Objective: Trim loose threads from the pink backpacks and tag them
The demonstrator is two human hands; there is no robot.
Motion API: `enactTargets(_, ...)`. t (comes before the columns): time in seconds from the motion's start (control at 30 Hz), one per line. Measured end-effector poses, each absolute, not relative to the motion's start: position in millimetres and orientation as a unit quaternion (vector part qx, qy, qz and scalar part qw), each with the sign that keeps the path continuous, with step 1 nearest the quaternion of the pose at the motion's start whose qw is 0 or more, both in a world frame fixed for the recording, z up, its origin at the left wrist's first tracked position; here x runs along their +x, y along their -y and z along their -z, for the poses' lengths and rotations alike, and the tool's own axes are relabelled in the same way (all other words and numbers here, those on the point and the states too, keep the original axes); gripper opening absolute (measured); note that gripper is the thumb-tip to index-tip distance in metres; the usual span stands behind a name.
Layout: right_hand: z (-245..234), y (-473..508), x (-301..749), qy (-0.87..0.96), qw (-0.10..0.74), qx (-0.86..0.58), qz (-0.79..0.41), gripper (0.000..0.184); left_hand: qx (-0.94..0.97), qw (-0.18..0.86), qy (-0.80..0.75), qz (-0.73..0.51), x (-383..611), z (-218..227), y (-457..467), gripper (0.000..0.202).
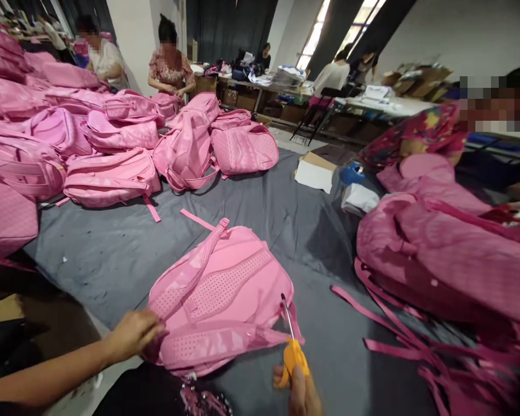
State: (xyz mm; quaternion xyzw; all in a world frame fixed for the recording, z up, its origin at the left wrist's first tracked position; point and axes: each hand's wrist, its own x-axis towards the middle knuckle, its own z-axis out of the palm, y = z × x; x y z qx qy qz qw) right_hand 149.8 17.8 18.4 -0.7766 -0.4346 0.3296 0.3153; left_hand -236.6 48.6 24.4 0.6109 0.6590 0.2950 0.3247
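Observation:
A pink backpack point(242, 260) lies on the grey-covered table in front of me, its dotted back panel and shoulder straps facing up. My left hand point(132, 335) is closed on the backpack's near left end, its fingertips curled over the fabric. In my right hand point(301, 390) is a pair of orange-handled scissors point(295, 359), pointing away from me. Their narrow metal blades look closed, and the dark tip is over the backpack's right edge, beside a strap end. Whether the tip touches the fabric I cannot tell.
Pink backpacks point(112, 179) are heaped at the left and back. More pink bags point(450, 254) with loose straps lie at the right, near a person in a patterned top point(433, 127). An open carton point(314, 173) and a blue roll point(352, 172) stand beyond. Other people work behind.

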Motion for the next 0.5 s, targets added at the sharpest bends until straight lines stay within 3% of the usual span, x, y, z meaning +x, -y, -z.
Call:
enactTargets(0.07, -20.9, -19.5, 147.8, 0.443, 0.309, -0.772, -0.334, 0.063, 0.677, 0.23, -0.653, -0.251, -234.3, -30.1, -50.3, 0.035)
enactTargets(0.17, -42.2, -34.8, 142.1, 0.535, 0.235, -0.727, -0.361, 0.064, 0.709, 0.084, -0.677, -0.18, -209.7, -23.0, -70.3, 0.062)
enactTargets(0.27, -72.7, -60.5, 147.9, 0.606, 0.129, -0.721, -0.311, 0.062, 0.696, 0.055, -0.705, -0.129, -189.4, -10.6, -94.0, 0.059)
enactTargets(0.4, -103.2, -90.2, 159.5, 0.594, 0.062, -0.772, -0.218, 0.067, 0.694, 0.153, -0.682, -0.174, -196.5, -10.4, -104.5, 0.05)
enactTargets(0.5, -107.8, -91.6, 137.9, 0.598, 0.013, -0.766, -0.235, 0.066, 0.618, 0.382, -0.628, -0.278, -210.3, -16.1, -97.0, 0.048)
